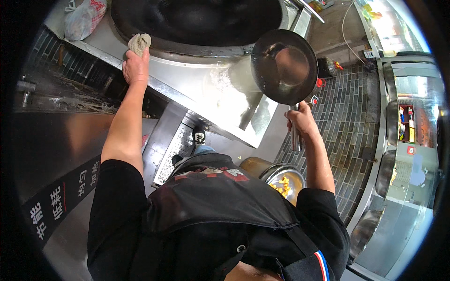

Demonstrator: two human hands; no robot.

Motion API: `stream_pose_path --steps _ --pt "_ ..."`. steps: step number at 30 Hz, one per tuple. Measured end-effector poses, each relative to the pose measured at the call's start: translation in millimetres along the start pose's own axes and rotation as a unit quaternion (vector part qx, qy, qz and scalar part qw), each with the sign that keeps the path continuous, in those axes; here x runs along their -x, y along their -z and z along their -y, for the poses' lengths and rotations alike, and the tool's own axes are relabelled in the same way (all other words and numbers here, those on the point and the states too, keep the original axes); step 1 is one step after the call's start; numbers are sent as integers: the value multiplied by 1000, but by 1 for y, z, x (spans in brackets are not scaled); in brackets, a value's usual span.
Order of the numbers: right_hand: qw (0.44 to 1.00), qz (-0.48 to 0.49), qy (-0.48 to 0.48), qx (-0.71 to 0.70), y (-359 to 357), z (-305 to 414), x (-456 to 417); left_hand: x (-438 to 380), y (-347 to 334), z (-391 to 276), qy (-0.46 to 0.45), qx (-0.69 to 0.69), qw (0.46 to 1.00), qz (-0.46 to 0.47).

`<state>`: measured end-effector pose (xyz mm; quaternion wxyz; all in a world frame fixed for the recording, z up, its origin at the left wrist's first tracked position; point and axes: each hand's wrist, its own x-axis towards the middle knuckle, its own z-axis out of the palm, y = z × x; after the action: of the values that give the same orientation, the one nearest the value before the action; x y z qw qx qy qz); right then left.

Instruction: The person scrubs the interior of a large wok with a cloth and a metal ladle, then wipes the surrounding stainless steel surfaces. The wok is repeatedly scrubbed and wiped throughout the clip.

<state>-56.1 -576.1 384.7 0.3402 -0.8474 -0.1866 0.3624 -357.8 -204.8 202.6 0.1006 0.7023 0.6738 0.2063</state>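
My left hand (136, 68) grips a folded beige cloth (139, 44) at the near left rim of a large black wok (200, 23). Whether the cloth presses on the rim or hangs just above it, I cannot tell. In my right hand (303, 120) is the metal handle of a dark frying pan (284, 66), held up to the right of the wok. Its inside faces me and looks bare, with a brownish sheen. Below the pan and wok runs a wet stainless steel stove top (197, 80).
A tied plastic bag (84, 21) sits on the counter's left corner. On the floor by my right side, a metal pot (300, 177) holds yellow pieces. Several metal bowls (365, 228) line the glass-fronted shelf at right. A perforated step (172, 158) lies underfoot.
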Motion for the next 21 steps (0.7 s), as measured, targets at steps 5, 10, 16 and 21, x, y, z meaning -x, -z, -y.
stream_pose_path --steps 5,10,16,21 --pt "952 -76 185 231 12 2 -29 -1 1 -1 -1 5 1000 -2" --pt "870 -106 303 375 -2 48 -102 -2 1 -5 -4 -7 1000 -27" --pt "918 -35 302 255 -74 121 -337 -8 -13 5 -20 77 995 -60" --pt "911 6 72 406 -145 143 -561 -4 -9 13 -42 145 988 -29"
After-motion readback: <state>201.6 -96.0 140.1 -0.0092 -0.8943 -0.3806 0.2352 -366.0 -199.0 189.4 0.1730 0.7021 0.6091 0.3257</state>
